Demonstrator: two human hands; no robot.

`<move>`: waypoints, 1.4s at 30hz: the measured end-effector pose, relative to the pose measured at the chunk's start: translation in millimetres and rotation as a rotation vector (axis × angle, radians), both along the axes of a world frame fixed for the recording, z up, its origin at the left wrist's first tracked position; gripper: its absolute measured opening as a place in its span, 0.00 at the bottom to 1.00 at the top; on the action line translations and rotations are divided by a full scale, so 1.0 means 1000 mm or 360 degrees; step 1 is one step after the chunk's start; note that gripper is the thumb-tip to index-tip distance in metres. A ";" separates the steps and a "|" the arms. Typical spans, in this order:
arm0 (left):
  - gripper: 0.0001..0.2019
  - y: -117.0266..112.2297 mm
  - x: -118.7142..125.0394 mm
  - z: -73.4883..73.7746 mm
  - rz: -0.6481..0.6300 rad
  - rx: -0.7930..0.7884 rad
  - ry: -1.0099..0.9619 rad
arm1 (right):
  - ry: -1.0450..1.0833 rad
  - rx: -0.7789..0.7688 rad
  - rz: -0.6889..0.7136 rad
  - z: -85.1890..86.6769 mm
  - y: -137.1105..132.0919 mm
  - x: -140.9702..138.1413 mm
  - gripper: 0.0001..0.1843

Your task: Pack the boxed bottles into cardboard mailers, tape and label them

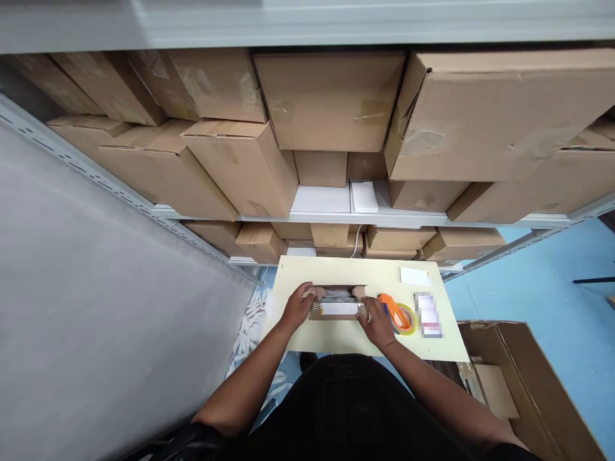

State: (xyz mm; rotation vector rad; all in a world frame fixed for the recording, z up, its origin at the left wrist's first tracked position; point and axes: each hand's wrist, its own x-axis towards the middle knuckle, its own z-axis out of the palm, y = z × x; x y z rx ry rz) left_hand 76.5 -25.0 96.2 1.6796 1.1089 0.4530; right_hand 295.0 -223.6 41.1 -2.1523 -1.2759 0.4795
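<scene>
On the pale table stands a small cardboard box [338,315], its top open, with grey material [338,296] showing inside that I cannot identify. A white label-like strip [339,308] runs along its near side. My left hand [296,308] grips the box's left end, thumb and fingers at the edge. At the right end, my right hand [376,323] holds the box too, its fingers over the near corner. Just right of that hand lies an orange tape dispenser [394,312] with a yellow-edged tape roll [409,320].
A white card or small box [414,276] and a blurred printed packet [428,315] lie on the table [298,272]. Shelving with several cardboard boxes [331,102] rises behind. A large open carton [533,378] stands at right; white scraps [252,326] cover the floor at left.
</scene>
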 end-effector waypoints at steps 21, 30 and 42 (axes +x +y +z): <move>0.21 -0.014 0.002 -0.052 -0.0456 0.0880 0.0312 | 0.0178 -0.0300 -0.0212 0.008 0.009 -0.007 0.21; 0.23 -0.014 0.005 -0.051 -0.0463 0.0898 0.0410 | -0.0415 -0.0458 -0.0187 -0.003 -0.060 0.053 0.18; 0.24 -0.019 0.010 -0.046 -0.0661 0.1157 0.0607 | -0.0455 -0.0742 -0.0448 -0.042 -0.056 0.056 0.13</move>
